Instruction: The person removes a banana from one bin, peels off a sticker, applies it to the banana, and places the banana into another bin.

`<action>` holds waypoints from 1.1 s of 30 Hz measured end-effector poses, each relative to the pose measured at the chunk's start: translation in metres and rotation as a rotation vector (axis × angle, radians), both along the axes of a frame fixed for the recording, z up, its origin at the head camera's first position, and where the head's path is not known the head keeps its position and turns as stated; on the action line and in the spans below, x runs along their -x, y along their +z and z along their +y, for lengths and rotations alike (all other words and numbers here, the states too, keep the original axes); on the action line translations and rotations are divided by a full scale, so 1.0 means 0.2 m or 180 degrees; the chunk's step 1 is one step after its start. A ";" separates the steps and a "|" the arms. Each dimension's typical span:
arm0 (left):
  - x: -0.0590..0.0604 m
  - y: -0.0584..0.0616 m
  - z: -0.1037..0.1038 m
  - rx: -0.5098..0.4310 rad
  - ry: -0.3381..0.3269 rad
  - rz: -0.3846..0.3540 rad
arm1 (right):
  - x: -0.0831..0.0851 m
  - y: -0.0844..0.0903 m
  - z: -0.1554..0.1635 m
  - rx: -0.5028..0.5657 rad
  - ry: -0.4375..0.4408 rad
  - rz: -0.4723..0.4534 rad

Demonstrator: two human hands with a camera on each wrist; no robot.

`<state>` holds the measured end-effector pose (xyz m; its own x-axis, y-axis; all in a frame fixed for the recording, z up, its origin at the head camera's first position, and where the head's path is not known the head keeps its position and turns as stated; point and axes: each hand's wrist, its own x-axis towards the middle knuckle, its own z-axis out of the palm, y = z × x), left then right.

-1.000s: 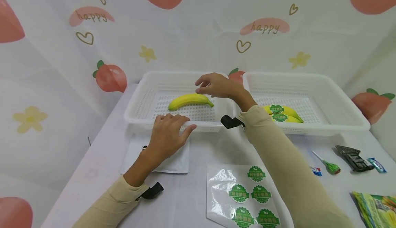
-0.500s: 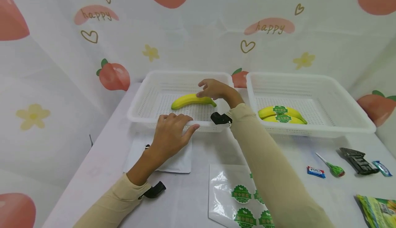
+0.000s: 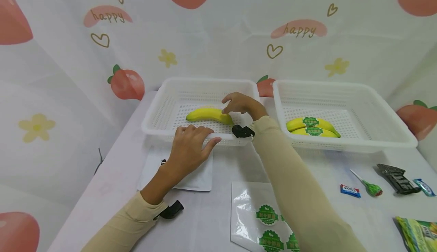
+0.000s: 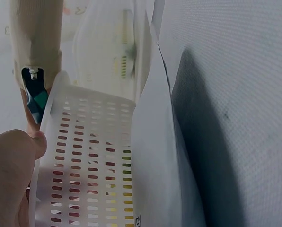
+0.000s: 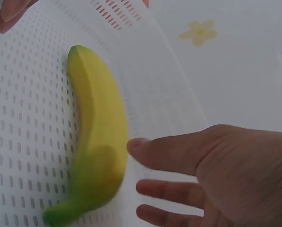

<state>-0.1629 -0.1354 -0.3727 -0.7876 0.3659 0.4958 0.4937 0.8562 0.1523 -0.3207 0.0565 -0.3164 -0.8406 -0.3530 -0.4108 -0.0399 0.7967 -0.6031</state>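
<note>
Left hand (image 3: 189, 147) — gripping basket (image 3: 158, 132) rim | right hand (image 3: 241, 104) — fingers parted, empty, beside banana (image 3: 206, 114)

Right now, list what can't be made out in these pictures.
Glossy white sheet of round green stickers: head view, partly behind the beige right sleeve and cut by the bottom edge.
Flat white pouch: head view, partly behind the left hand.
Yellow-green printed packet: head view, cut off by the right edge.
Whether the right hand touches the curved yellow banana: unclear, right wrist view; a fingertip meets its outline.
</note>
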 end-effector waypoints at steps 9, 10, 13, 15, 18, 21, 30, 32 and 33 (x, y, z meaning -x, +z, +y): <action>0.00 0.00 0.03 -0.0022 -0.0052 0.0015 | -0.01 0.00 -0.01 -0.0078 0.0001 -0.0478; 0.00 -0.01 0.03 -0.0027 -0.0055 0.0015 | -0.01 -0.01 -0.01 -0.0102 -0.0012 -0.0497; 0.00 -0.01 0.04 -0.0036 -0.0067 0.0008 | -0.02 -0.01 -0.02 -0.0217 -0.0030 -0.0519; 0.00 -0.01 0.04 -0.0038 -0.0071 -0.0018 | -0.02 -0.01 -0.03 -0.0270 -0.0022 -0.0534; 0.00 -0.01 0.05 -0.0029 -0.0075 -0.0053 | -0.03 -0.01 -0.02 -0.0285 0.0016 -0.0527; 0.00 -0.01 0.05 -0.0020 -0.0060 -0.0057 | -0.03 0.01 -0.01 -0.0196 0.0088 -0.0458; 0.00 -0.02 0.01 0.0019 -0.0025 0.0045 | -0.08 0.12 0.05 0.0291 0.0509 0.0028; 0.00 -0.02 0.00 0.0013 -0.0020 0.0072 | -0.10 0.15 0.07 0.0386 0.0557 0.0150; 0.00 -0.02 0.00 0.0007 -0.0018 0.0081 | -0.12 0.17 0.08 0.0434 0.0578 0.0212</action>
<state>-0.1636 -0.1356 -0.3768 -0.7726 0.3716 0.5149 0.5023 0.8537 0.1376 -0.2972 0.0721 -0.2827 -0.7819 -0.5494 -0.2947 -0.2183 0.6841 -0.6960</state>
